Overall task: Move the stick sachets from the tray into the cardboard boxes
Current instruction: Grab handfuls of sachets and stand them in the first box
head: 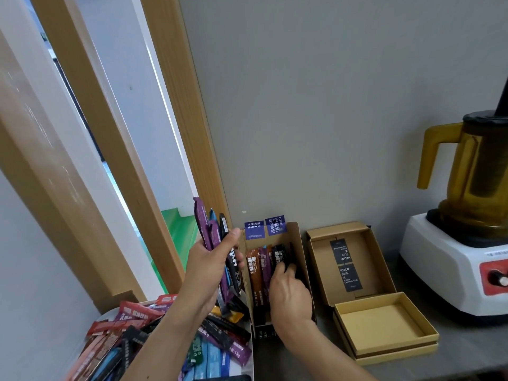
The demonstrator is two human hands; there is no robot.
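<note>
Stick sachets point(214, 350) lay heaped in the tray point(250, 353) nearest me. The left hand point(211, 268) clutched a fanned bundle point(211, 235) above it. The right hand point(288, 290) curled its fingers round a black sachet point(280, 255) inside the cardboard box point(298, 243). I thought the loose fan might slip and scatter.

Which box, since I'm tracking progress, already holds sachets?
The leftmost box, where the right hand reaches; the middle box holds only cards, the square box nothing.

A grey wall point(330, 105) faces me. At left a wooden frame point(90, 149) opens on what may be green floor point(178, 232). A blender point(461, 257) stands far right on the grey counter point(467, 350).
</note>
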